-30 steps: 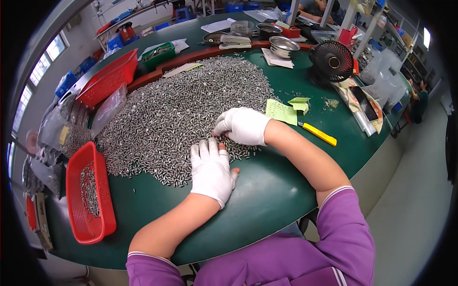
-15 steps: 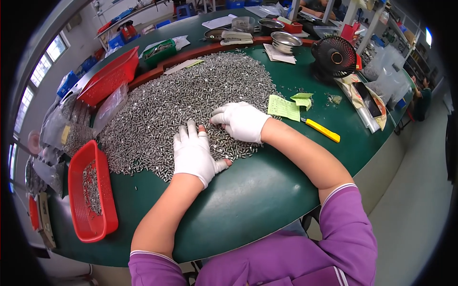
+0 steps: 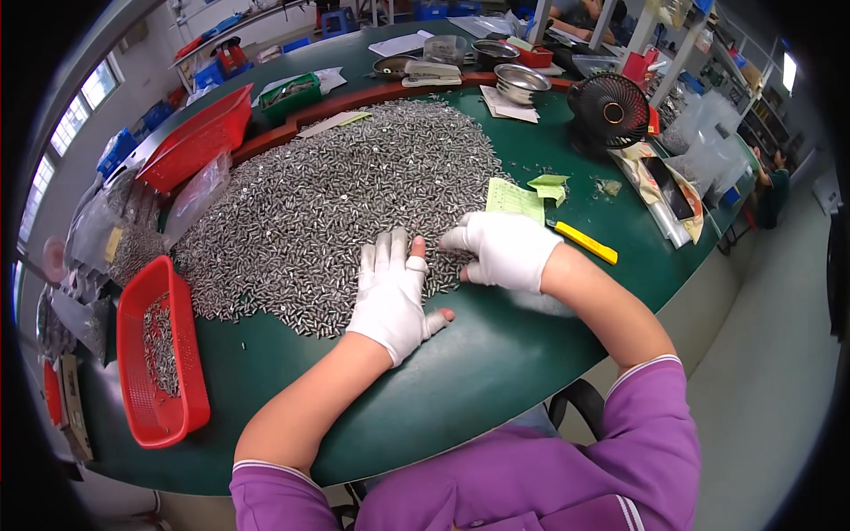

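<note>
Metal pins [image 3: 292, 212] lie heaped on the green table [image 3: 478, 372] — most there, a smaller lot in the red basket [image 3: 196, 389]. The left hand [image 3: 390, 296] rests on the heap, fingers extended; the right hand [image 3: 509, 250] curls at its edge — whether pinching anything, I cannot tell.

The small metal pieces [image 3: 310, 203] are very many, silver-grey and shiny, each one short and of rod-like shape. They lie loose in one wide heap on the green tabletop [image 3: 496, 376], pointing in all directions. The near edge of the heap is uneven, and at its near left a single piece lies apart.
</note>
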Available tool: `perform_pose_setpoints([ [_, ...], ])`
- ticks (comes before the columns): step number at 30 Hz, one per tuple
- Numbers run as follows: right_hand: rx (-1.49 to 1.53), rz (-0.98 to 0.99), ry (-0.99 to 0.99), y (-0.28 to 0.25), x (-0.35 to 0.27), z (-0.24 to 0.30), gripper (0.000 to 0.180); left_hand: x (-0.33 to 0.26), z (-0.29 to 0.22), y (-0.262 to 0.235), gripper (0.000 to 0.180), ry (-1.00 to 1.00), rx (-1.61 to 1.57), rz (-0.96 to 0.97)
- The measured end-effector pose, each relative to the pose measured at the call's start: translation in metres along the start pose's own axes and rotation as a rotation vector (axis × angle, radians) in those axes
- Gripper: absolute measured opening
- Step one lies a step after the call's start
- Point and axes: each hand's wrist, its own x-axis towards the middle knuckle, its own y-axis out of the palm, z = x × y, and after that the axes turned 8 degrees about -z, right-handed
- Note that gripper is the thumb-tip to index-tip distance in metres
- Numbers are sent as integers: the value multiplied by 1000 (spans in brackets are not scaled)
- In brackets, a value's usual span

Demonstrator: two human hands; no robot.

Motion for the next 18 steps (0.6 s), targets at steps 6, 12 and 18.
perform_pose_setpoints([
  [6, 6, -189, 0, 43, -7, -2, 38, 14, 7, 7, 79, 75, 13, -86],
  [12, -31, -312, -73, 58, 27, -17, 33, 19, 30, 8, 71, -13, 168, -134],
  [18, 70, -434, -43, 18, 20, -18, 15, 19, 48, 10, 67, -26, 202, -164],
])
